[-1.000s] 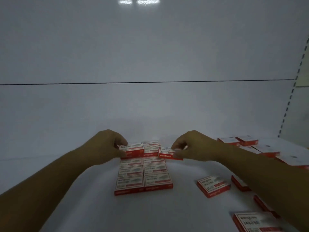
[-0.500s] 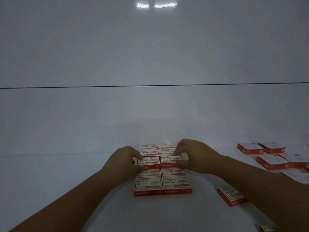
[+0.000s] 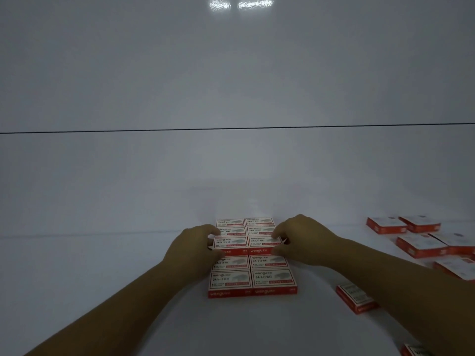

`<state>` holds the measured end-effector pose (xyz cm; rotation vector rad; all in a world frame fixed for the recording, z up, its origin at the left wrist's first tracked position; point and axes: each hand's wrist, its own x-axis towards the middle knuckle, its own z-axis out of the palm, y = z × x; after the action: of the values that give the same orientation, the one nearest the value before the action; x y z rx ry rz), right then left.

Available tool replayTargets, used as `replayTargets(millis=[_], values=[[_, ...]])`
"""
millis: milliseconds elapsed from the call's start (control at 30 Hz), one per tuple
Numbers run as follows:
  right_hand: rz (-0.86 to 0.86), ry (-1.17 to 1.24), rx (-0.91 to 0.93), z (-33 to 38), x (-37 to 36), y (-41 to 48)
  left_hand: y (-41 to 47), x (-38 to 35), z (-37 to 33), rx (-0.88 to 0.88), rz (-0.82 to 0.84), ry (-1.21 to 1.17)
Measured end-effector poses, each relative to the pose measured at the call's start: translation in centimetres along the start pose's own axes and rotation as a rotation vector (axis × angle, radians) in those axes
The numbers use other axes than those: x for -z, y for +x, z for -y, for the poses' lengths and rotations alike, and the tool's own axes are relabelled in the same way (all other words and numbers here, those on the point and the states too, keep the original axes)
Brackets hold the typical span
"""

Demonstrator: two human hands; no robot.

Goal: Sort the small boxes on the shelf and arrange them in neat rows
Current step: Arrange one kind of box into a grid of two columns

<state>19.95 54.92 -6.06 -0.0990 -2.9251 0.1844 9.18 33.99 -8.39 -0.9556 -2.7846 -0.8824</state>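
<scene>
Both grips closed on pair (image 3: pixel 245 242): left hand (image 3: pixel 192 249) pinching the left outer end, right hand (image 3: pixel 304 240) pinching the right outer end, fingers curled. Pair sitting in block (image 3: pixel 253 278) at third row from front edge of shelf (image 3: pixel 102 291), red fronts toward that edge and showing above the row before it. Long axis of pair across, left to right, parallel with the other rows; each hand equally near to its own box. Probably a seating step: for next move, likely a straight press down or a small slide toward back edge, to bring seam of pair in line with seam of block. Cannot tell whether stacked on a lower row or lifted a little. Left part of fourth row hidden under left hand. Loose boxes (image 3: pixel 421 246) toward right end of shelf, well apart from block; one at front right corner cut off by frame. Dim light, small print not readable.
</scene>
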Motion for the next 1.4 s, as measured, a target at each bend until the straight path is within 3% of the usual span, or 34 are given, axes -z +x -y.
replayTargets(millis=[333,467,700,867,1033,1233,1400], values=[[0.014,0.107,-0.052,-0.8,1.4,-1.1,-0.5,2.5,-1.1,0.045,0.028,0.156],[0.029,0.066,-0.114,-3.4,4.0,-4.2,-0.9,4.2,-4.5,-0.092,-0.071,0.221],[0.124,0.050,-0.297,-7.7,6.4,-12.7,-2.1,-2.4,-14.5,-0.531,0.261,0.120],[0.210,0.005,-0.432,-9.7,7.1,-16.9,-2.0,-7.2,-17.7,-0.569,0.429,0.220],[0.268,0.007,-0.450,-9.8,6.3,-17.2,-2.2,-8.8,-18.0,-0.596,0.413,0.197],[0.126,0.140,-0.370,-8.6,6.9,-15.7,-2.1,-5.7,-16.4,-0.608,0.286,0.098],[0.005,0.240,-0.214,-4.4,5.8,-10.3,-1.3,0.8,-10.7,-0.423,0.130,0.075]])
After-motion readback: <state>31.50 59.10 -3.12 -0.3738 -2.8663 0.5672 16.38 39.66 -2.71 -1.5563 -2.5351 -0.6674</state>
